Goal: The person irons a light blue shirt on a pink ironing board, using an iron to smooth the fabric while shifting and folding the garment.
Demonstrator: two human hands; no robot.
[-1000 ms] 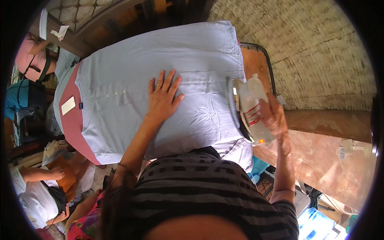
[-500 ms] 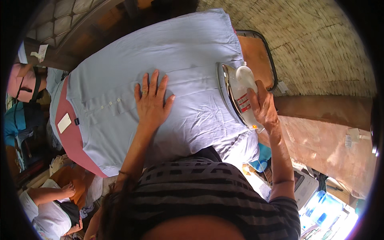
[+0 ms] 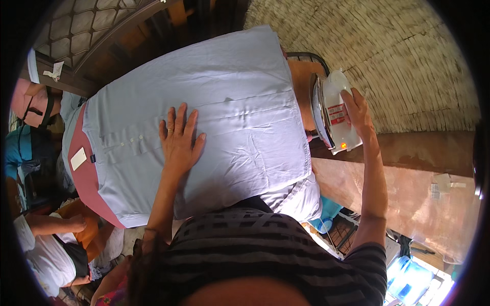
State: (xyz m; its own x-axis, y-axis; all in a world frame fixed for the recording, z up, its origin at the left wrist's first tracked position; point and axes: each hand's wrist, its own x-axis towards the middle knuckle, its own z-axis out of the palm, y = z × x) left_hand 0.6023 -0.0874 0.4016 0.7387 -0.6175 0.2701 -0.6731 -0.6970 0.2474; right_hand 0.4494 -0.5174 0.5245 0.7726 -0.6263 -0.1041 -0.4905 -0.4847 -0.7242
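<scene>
A pale blue buttoned garment (image 3: 224, 143) lies spread over the ironing board, with a few wrinkles on its near right part. My left hand (image 3: 178, 143) rests flat on it, fingers spread, just right of the small white buttons. My right hand (image 3: 359, 113) grips the handle of a white clothes iron (image 3: 334, 109) with a shiny metal soleplate and a lit orange lamp. The iron is tilted on edge, beyond the garment's right edge and off the cloth. At the left, a dark red cover (image 3: 88, 178) shows beneath the garment, and a white tag (image 3: 78, 158) lies on it.
An orange-brown pad in a black frame (image 3: 304, 76) shows past the garment's right end. A wooden plank (image 3: 398, 188) lies at the right, near a blue water jug (image 3: 411, 278). People sit at the left, one in a white shirt (image 3: 43, 255).
The iron has left the garment and moved right with my right hand, now past the cloth's edge. My left hand stays flat on the cloth.
</scene>
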